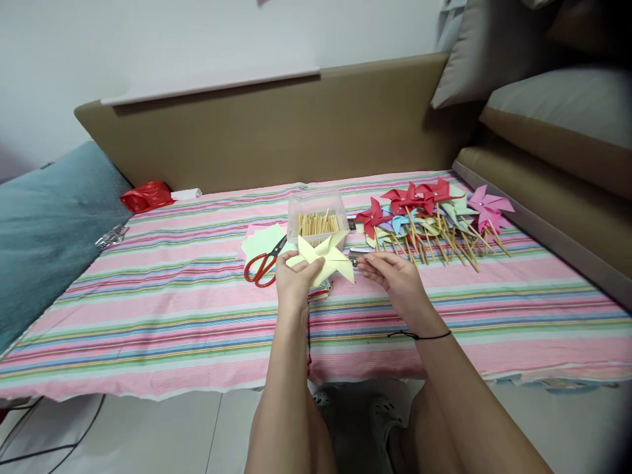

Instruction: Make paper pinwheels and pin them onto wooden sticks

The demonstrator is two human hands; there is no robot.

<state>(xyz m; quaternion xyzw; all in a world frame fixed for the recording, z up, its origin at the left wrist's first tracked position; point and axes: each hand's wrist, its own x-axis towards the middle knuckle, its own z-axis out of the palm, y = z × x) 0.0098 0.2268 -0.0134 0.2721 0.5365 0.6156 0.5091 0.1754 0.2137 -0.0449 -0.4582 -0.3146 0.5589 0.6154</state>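
Pale-yellow paper pinwheel (330, 253): grasped by left hand (294, 282), thumb on its face, in front of 1 clear box (293, 217) of sticks (316, 224). Right hand (397, 280): just beside, fingertips drawn together; cannot tell whether gripping anything. Scissors (271, 255): left of box.

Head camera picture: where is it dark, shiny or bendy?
Head view: the top-right corner goes black; the red plastic glints; lines on the striped cloth bend, perhaps from the lens; the yellow pinwheel looks fairly clear, all in head view.
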